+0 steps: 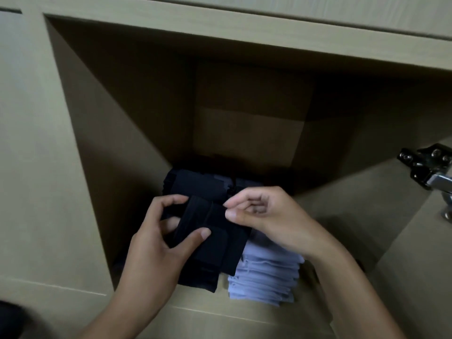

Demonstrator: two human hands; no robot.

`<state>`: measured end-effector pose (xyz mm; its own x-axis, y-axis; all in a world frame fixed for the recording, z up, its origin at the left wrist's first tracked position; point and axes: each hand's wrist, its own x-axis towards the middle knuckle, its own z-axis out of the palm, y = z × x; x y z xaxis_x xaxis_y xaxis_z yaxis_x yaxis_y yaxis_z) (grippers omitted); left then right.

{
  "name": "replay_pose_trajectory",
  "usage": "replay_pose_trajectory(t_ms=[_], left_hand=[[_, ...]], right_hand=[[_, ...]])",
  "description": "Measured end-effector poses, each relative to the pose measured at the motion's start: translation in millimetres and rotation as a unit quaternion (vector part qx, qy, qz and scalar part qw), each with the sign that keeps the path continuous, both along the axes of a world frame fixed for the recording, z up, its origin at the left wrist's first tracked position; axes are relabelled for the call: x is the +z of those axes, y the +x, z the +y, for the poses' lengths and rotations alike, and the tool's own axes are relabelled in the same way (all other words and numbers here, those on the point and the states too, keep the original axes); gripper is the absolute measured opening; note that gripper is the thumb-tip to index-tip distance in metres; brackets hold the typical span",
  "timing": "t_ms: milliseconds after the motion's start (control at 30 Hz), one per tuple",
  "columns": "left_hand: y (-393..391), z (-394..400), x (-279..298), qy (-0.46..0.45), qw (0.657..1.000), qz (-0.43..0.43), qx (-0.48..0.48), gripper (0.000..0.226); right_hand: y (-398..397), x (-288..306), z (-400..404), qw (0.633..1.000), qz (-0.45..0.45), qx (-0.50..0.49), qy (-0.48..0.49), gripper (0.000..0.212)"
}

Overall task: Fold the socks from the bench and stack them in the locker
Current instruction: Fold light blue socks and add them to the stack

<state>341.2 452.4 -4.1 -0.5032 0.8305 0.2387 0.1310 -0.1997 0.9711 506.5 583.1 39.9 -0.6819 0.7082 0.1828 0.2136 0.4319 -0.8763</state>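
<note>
Inside the open locker [102, 133] a folded black sock [215, 243] lies on top of a black stack at the shelf's front. My left hand [156, 243] grips its left edge, thumb on top and fingers curled under. My right hand [264, 218] hovers at the sock's upper right corner with fingers curled; thumb and forefinger meet at the fabric's edge, and I cannot tell whether they pinch it. A stack of several folded pale grey socks [266, 277] stands just right of the black stack, partly under my right wrist. More black folded socks [198, 184] sit behind.
A brown cardboard box [249, 113] fills the back of the locker compartment. A metal door hinge [430, 172] juts from the right wall. The shelf's front lip [195, 304] runs below the stacks. A dark object [12, 319] shows at the lower left corner.
</note>
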Motion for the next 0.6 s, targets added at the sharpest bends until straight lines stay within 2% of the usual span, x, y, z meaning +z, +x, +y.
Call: replay_pose_trajectory(t_ms=[67,167,267,400,500,600], left_hand=[[1,0,1,0.008,1.0,0.003,0.015,0.046],[1,-1,0,0.013,0.999,0.024,0.025,0.031],[-2,-1,-1,0.03,0.993,0.106,0.045,0.025],[-12,10,-8,0.031,0.975,0.203,0.083,0.023],[-22,23,-14,0.029,0.927,0.358,0.109,0.029],[-27,40,-8,0.006,0.863,0.493,0.108,0.053]], right_hand=[[1,-5,1,1.0,-0.028,0.005,0.003,0.018],[2,-9,2,0.998,-0.054,0.016,0.014,0.012],[5,-9,7,0.999,-0.024,-0.025,0.01,0.004],[19,-7,20,0.992,0.054,-0.105,-0.047,0.007],[25,0,27,0.966,0.157,-0.154,-0.138,0.015],[24,5,35,0.936,0.218,-0.197,-0.192,0.019]])
